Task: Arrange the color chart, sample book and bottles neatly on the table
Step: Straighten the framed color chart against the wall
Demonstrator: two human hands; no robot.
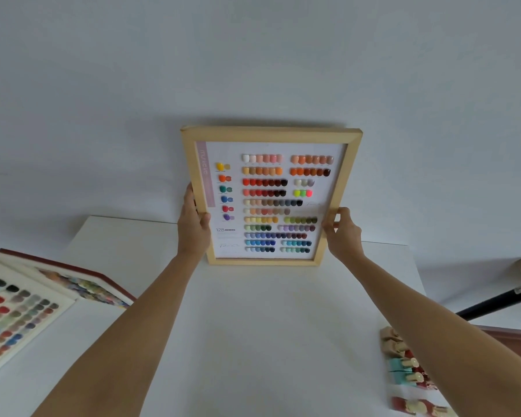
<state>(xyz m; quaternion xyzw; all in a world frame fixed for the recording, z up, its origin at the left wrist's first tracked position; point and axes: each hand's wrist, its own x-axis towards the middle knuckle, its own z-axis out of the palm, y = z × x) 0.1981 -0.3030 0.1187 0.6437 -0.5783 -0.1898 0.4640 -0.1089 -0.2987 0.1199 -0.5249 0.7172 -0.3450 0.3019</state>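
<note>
The framed color chart (271,197) stands upright at the far edge of the white table (253,326), its bottom rail on or just above the surface and its top against the pale wall (253,55) behind; whether the bottom rail actually touches the tabletop cannot be told. The frame is light wood, with rows of coloured nail swatches on a white sheet inside.

The middle of the table, from the frame toward the near edge, is bare and wide. At the left edge an open sample book (27,308) with a red cover lies flat, its pages filled with colour swatches, well apart from the frame. Near the right edge a cluster of nail polish bottles (409,374) with cream caps lies in a loose row, some teal, some dark red, partly hidden by the right forearm. Beyond the right edge a black tube (494,303) runs diagonally, off the table.

Both arms reach straight forward, bare, nearly parallel. The left hand (193,224) clasps the lower part of the frame's left rail, thumb on the front face and fingers wrapped behind. The right hand (342,230) grips the lower part of the right rail, fingers curled over the outer edge.
</note>
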